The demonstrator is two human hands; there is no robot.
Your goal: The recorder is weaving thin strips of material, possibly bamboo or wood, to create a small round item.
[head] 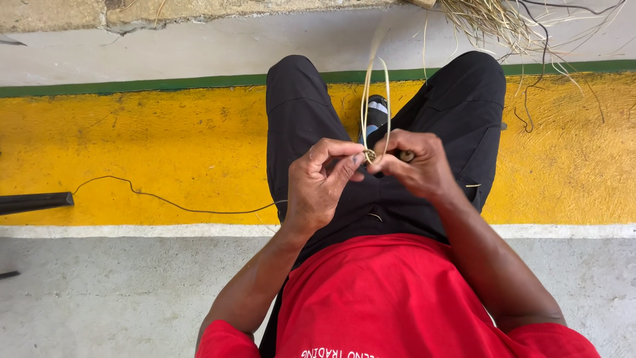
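Head view: left hand [321, 179] and right hand [417, 162] both pinch shut on small knot [370, 156] above lap; straw loop [375, 99] rises from knot. Judgement: keep fingertips tight at knot, loop tension even.

Both forearms angle up toward twelve o'clock, meeting above the lap. The left hand [321, 179] pinches with thumb and forefinger. The right hand [417, 162], at three o'clock of it, is curled closed, fingertips touching the left's.
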